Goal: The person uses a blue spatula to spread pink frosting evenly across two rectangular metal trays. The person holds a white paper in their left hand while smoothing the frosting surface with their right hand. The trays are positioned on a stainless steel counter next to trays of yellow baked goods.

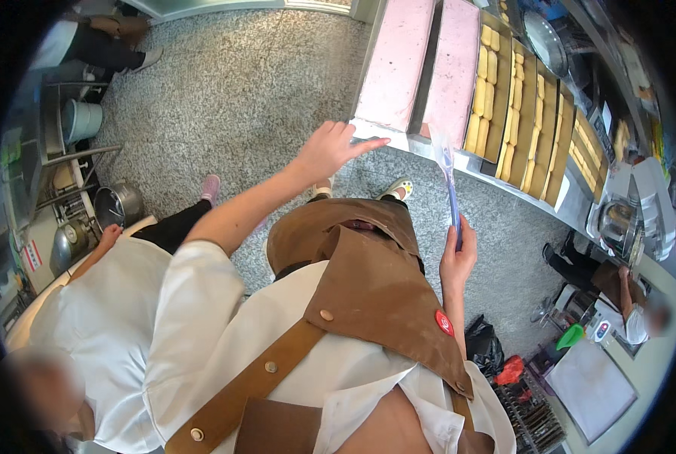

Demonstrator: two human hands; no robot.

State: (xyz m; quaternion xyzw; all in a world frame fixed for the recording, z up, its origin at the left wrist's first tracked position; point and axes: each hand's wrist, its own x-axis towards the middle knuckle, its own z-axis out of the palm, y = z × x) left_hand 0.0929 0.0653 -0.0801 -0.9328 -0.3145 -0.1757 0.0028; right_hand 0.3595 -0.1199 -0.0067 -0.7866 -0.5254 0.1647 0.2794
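My left hand [332, 151] is at the near-left corner of a long tray [380, 133] filled with pale pink, dark-flecked cream [398, 57]. Its index finger stretches along the near edge while the other fingers curl at the corner. In my right hand [459, 256] is the blue handle of a spatula [451, 185], held upright. The pale, see-through blade reaches the near end of a second tray of pink cream [457, 60]. This second tray lies just right of the first, with a dark gap between them.
Several trays of yellow finger biscuits [483, 98] line the counter to the right, near a metal bowl [618, 219]. Close on my left is a co-worker in a white shirt [103, 325]; another person [637, 303] is at the far right. A pot [126, 203] stands left.
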